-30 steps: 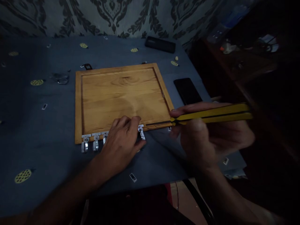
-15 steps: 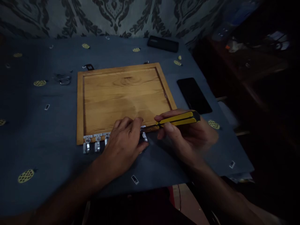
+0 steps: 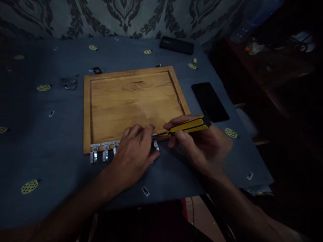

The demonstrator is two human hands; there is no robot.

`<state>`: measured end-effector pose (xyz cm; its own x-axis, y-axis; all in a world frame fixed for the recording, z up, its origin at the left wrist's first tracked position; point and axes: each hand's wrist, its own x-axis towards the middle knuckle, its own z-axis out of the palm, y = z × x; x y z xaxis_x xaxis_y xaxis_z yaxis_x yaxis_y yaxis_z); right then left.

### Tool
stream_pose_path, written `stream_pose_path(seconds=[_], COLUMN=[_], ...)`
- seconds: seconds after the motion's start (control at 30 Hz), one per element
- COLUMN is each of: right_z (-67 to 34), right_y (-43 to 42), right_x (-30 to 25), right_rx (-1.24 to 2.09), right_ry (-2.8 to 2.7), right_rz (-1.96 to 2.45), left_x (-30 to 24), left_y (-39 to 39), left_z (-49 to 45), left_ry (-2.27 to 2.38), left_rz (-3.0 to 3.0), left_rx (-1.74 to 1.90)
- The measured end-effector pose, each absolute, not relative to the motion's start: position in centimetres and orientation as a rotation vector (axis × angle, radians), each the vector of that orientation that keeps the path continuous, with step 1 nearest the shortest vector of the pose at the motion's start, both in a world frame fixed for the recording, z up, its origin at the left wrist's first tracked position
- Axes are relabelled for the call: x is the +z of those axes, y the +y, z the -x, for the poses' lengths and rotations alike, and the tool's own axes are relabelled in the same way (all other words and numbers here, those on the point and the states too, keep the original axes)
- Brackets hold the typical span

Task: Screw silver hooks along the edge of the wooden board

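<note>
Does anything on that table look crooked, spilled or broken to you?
I see nothing spilled or broken. Only the metal hook by the left hand seems slanted, unlike the straighter hooks near the wooden board's left corner; the hand partly hides it, so I can't be sure.

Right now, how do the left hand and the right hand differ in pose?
The left hand is palm down over the near edge of the wooden board; the right hand grips a yellow screwdriver. The left hand lies among metal hooks; the right hand is to their right. Both are bare.
</note>
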<state>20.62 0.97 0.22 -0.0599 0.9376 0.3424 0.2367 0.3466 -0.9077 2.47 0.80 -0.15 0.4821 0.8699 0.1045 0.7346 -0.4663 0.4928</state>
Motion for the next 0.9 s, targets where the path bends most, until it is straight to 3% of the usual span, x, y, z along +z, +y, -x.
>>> stream_pose_path(seconds=[0.9], right_z=[-20.61], right_y=[0.39], right_x=[-0.45], right_rx=[0.773], right_ry=[-1.546], right_rz=[1.096], left_x=[0.00], left_y=[0.74], left_z=[-2.57], left_ry=[1.352], left_rz=[-2.318], left_rx=[0.476])
